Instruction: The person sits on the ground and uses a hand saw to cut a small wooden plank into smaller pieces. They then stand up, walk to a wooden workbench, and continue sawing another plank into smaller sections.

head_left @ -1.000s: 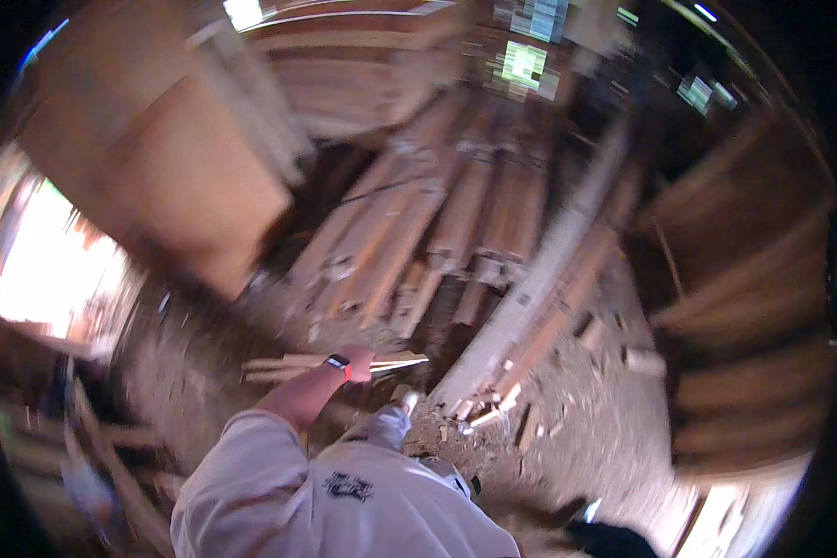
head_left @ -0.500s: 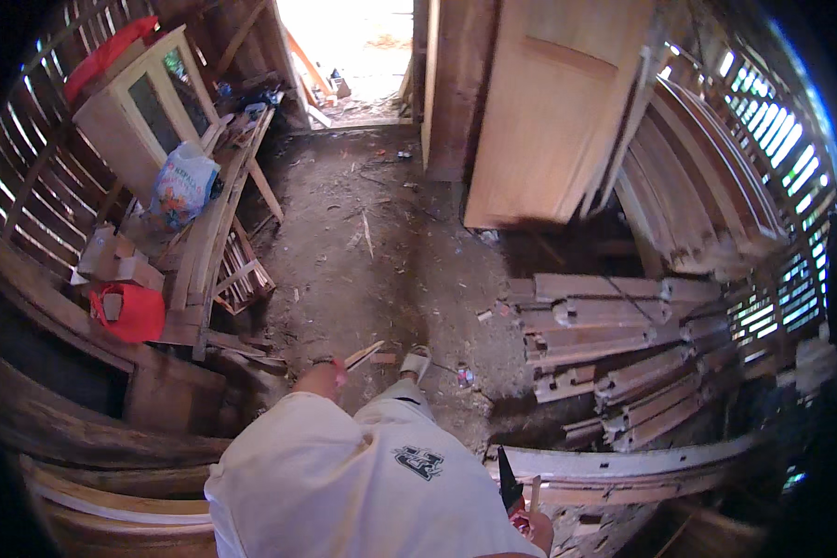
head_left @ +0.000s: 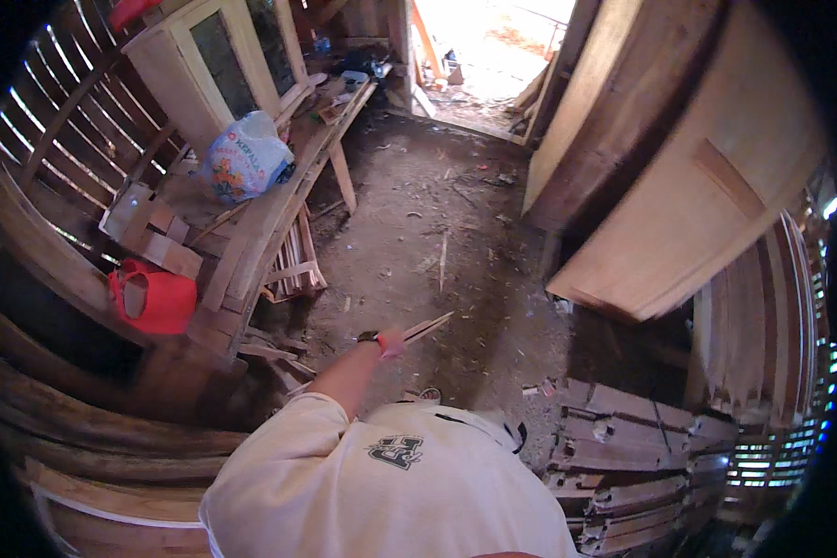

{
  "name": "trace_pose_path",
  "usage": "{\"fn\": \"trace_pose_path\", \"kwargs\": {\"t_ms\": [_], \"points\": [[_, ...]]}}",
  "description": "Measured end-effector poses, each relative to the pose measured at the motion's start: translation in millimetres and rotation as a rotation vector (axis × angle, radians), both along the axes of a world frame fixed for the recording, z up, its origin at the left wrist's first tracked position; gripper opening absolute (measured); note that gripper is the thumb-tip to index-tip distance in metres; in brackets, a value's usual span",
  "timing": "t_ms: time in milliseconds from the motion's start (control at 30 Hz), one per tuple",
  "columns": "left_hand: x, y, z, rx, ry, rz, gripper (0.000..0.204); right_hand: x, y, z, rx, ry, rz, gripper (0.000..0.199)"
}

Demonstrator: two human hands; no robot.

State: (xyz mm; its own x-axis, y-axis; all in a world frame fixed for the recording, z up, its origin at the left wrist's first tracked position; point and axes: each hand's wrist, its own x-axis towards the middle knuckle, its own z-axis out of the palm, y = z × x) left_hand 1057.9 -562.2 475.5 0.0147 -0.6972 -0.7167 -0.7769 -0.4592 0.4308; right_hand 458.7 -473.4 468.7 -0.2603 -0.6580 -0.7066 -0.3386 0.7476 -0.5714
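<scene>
Reaching forward past my shirt front, my left hand (head_left: 393, 343) is closed around thin, pale wooden strips (head_left: 428, 327), whose pointed ends stick out ahead and to the right over the dirt floor (head_left: 391, 251). A dark watch and a red band circle that wrist. The fingers are slightly blurred. My right hand is out of the picture; my light-coloured shirt (head_left: 474, 493) fills the lower middle.
On the left, a wooden workbench (head_left: 321, 153) bears a glass-doored cabinet (head_left: 216, 70), a printed plastic bag (head_left: 245, 158) and a red bag (head_left: 163, 299). Notched timbers (head_left: 623, 437) lie at right below a leaning wooden panel (head_left: 697, 186). A bright doorway (head_left: 493, 46) opens ahead.
My view has swung left and forward. The left arm has stretched farther out with the strips. My right hand, earlier low at the right with a black-tipped object and a wooden piece, has left view.
</scene>
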Motion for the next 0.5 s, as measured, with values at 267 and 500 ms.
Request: {"fn": "trace_pose_path", "kwargs": {"t_ms": [267,500], "points": [[54,-70,-88,-0.213,-0.182,0.094,0.013,102,-215,-9,0.117,-0.06,0.25,0.028],[173,-4,-116,0.272,0.069,0.606,0.02,144,-399,-67,0.336,-0.053,0.277,0.027]]}}
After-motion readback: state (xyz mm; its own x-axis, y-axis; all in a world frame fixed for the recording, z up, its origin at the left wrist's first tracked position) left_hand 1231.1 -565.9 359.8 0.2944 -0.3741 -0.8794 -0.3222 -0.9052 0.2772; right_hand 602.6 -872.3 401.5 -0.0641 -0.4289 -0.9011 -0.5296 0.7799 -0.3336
